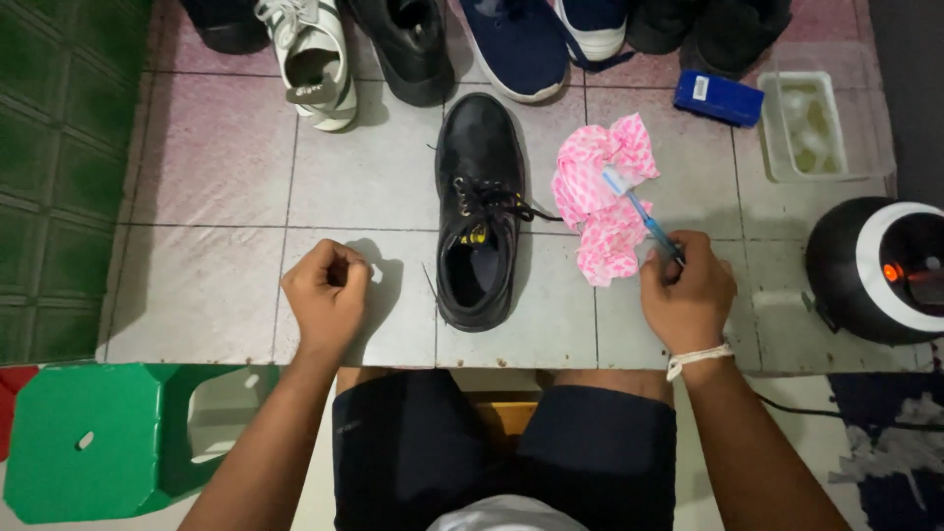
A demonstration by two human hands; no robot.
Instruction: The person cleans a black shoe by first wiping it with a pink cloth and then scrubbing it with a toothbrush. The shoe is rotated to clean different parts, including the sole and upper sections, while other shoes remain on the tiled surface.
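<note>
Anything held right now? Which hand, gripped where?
The right hand holds a blue toothbrush by its handle end, the bristle head over the pink cloth. The left hand is fisted, with nothing visible in it.

We note even overhead light, soft shadows right of the left hand (326, 295) and shoe (480, 211); sharp centre, mild edge distortion.

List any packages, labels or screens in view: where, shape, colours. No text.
Blue box: on the tiles, top right, beside the clear tub; flat rectangular, with a small white label.
Clear plastic tub: right of the box; rectangular, pale contents.
Black-and-white round device: right edge; small orange light, not a screen.
Black shoe: centre; yellow tongue tag.
</note>
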